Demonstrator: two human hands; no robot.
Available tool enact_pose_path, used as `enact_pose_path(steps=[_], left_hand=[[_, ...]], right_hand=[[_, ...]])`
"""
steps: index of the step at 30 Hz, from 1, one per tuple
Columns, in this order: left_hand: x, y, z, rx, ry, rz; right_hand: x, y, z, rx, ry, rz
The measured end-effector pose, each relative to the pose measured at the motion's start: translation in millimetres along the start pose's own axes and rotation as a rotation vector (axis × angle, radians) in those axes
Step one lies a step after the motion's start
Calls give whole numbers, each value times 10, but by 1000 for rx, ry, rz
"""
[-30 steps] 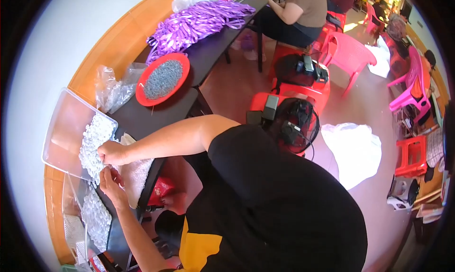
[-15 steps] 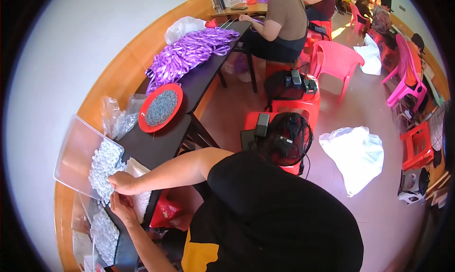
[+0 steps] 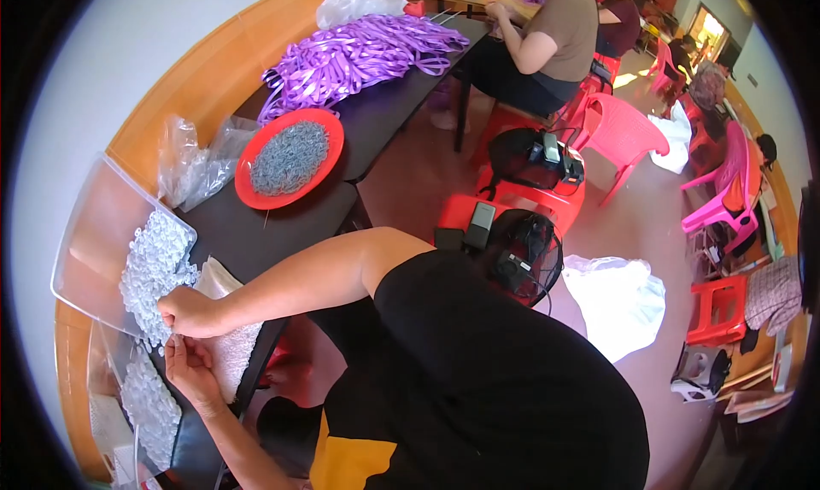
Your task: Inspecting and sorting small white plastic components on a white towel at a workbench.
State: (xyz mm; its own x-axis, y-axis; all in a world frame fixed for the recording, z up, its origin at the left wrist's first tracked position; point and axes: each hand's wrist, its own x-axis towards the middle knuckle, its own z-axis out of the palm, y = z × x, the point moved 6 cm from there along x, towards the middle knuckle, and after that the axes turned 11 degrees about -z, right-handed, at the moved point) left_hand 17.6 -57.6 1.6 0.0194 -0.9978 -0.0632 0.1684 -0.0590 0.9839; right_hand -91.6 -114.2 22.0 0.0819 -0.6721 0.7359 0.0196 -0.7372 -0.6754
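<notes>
My right hand [image 3: 193, 311] is closed in a pinch beside a pile of small white plastic pieces [image 3: 154, 272]. Just below it my left hand [image 3: 195, 372] has its fingers curled up to the right hand's fingertips. Whatever they pinch is too small to make out. The pile spills from a tilted clear plastic bin [image 3: 90, 234]. A second clear container with similar whitish pieces [image 3: 152, 413] lies nearer, beside my left hand. Partly behind my hands rests an open white bag [image 3: 235, 366] of small white bits.
Farther along the dark table [image 3: 265, 246] stand a red dish [image 3: 335, 152] of small grey pieces, crumpled clear bags [image 3: 192, 170] and a heap of purple ribbon straps [image 3: 342, 67]. Red stools [image 3: 547, 201] bearing electronic devices are to the right. A co-worker [image 3: 555, 46] sits beyond.
The view has shifted, so the table things appear lower and farther left. Both hands stay together by the white pile, their fingertips still meeting.
</notes>
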Motion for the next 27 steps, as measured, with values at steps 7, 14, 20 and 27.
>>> enact_pose_path(steps=[7,14,20,27], left_hand=[[3,-24,-226,-38,-52,13],[4,-122,-118,-254,97,-160],[-17,16,-121,-199,37,-38],[-71,7,-156,-233,44,-80]], right_hand=[[33,-33,250,-39,-80,-29],[-74,82,15,131,-175,208],[-65,-76,-42,340,-191,250],[-23,-102,-123,222,-257,287]])
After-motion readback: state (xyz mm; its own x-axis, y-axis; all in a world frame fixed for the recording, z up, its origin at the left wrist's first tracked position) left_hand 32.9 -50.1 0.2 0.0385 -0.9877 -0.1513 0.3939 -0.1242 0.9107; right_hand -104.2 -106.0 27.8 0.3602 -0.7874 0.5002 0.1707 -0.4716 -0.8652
